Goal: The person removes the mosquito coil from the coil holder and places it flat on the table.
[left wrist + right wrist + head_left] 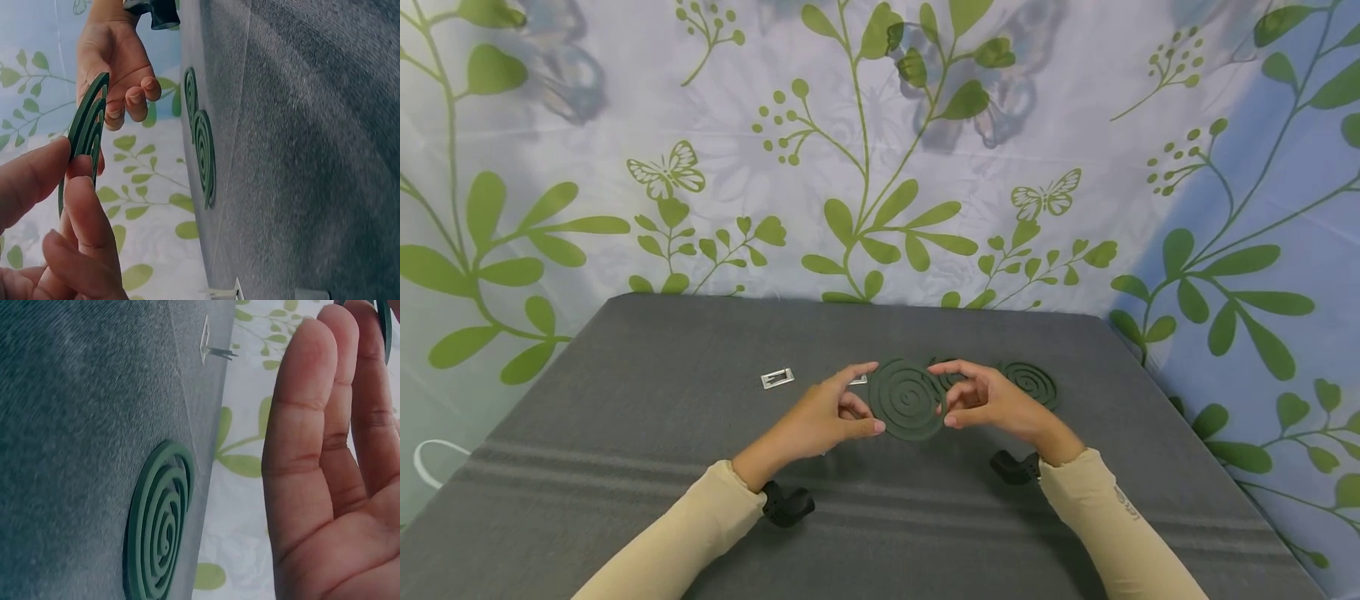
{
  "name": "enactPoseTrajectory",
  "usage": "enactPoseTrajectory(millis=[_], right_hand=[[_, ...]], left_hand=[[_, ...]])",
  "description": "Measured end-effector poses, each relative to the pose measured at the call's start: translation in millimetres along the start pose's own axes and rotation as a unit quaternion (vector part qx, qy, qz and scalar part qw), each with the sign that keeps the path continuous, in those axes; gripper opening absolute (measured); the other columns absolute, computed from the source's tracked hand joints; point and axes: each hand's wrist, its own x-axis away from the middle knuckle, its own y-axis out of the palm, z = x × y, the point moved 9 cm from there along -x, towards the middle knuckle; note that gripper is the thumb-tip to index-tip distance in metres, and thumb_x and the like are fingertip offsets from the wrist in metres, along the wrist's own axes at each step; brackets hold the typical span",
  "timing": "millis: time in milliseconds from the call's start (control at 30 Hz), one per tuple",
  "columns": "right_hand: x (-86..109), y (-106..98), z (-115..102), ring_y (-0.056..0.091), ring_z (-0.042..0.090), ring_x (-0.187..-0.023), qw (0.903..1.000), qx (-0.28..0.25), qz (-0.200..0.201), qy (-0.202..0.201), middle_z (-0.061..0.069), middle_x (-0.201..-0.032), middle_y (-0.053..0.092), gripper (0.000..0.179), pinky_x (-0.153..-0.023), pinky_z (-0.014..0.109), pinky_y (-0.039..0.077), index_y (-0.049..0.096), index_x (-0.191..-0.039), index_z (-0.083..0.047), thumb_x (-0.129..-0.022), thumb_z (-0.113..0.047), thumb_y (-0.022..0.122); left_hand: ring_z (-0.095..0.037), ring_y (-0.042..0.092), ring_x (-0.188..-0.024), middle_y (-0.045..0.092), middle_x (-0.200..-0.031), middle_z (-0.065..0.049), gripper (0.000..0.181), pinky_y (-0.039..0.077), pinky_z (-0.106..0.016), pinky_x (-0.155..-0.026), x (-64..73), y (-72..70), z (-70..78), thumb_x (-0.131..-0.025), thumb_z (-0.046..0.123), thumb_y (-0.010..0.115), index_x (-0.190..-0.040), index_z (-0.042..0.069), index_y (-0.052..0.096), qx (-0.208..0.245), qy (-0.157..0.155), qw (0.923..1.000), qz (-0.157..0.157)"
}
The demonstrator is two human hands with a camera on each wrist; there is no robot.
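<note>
A dark green mosquito coil (908,400) is held up over the table, its flat spiral facing the head camera. My left hand (823,417) grips its left edge between thumb and fingers. At the opposite edge, the thumb and forefinger of my right hand (992,404) hold the rim. From the left wrist, the raised coil (87,125) appears nearly edge-on, its rings slightly spread. Two more green coils lie flat on the table: one (1030,382) beyond the right wrist, the other (204,150) partly hidden by the right hand in the head view.
A small metal coil stand (777,378) lies left of the hands on the grey cloth-covered table (700,350). Another stand (858,380) shows partly behind the left fingers; the right wrist view shows a stand (205,340) with raised prongs. A leaf-patterned curtain (722,167) hangs behind.
</note>
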Motion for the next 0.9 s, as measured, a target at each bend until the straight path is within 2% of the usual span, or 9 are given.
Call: enactPoseTrajectory(millis=[200,467,733,900], right_hand=[[6.0,-3.0,2.5,0.075,0.018,-0.094,0.9998,0.002,-0.019,-0.004,0.004,-0.1,0.076,0.083,-0.084,0.037,0.062,0.033,-0.162,0.011,-0.096,-0.003,0.082],[15.1,-9.7,5.3,0.075,0.019,-0.094,0.9995,0.019,-0.027,-0.003,0.007,-0.099,0.075,0.082,-0.084,0.036,0.062,0.033,-0.16,0.013,-0.096,-0.003,0.082],[22.3,-17.1,7.2,0.076,0.017,-0.096,0.9993,0.017,-0.034,-0.001,0.0,-0.099,0.077,0.079,-0.085,0.036,0.063,0.032,-0.159,0.014,-0.096,0.002,0.079],[27.3,-22.1,8.4,0.076,0.018,-0.096,0.9988,0.017,-0.045,0.0,-0.004,-0.096,0.076,0.075,-0.085,0.036,0.063,0.033,-0.157,0.016,-0.098,0.003,0.077]], left_hand=[[-0.037,0.076,-0.089,0.078,-0.094,-0.001,0.081,0.055,-0.032,-0.072,-5.5,7.9,2.3,-0.099,0.014,0.082,-0.167,0.003,0.038,0.006,0.003,0.9999,-0.015],[-0.037,0.075,-0.088,0.078,-0.094,0.0,0.081,0.055,-0.03,-0.07,-14.0,18.9,4.5,-0.099,0.014,0.082,-0.167,0.003,0.038,0.014,-0.002,0.9994,-0.03],[-0.037,0.074,-0.084,0.078,-0.094,-0.001,0.081,0.053,-0.03,-0.068,-22.0,29.4,2.4,-0.098,0.012,0.082,-0.167,0.004,0.039,0.027,-0.004,0.9989,-0.039],[-0.034,0.075,-0.084,0.078,-0.093,0.001,0.082,0.054,-0.029,-0.068,-27.1,36.2,2.2,-0.097,0.013,0.084,-0.166,0.004,0.041,0.017,-0.009,0.9989,-0.043]])
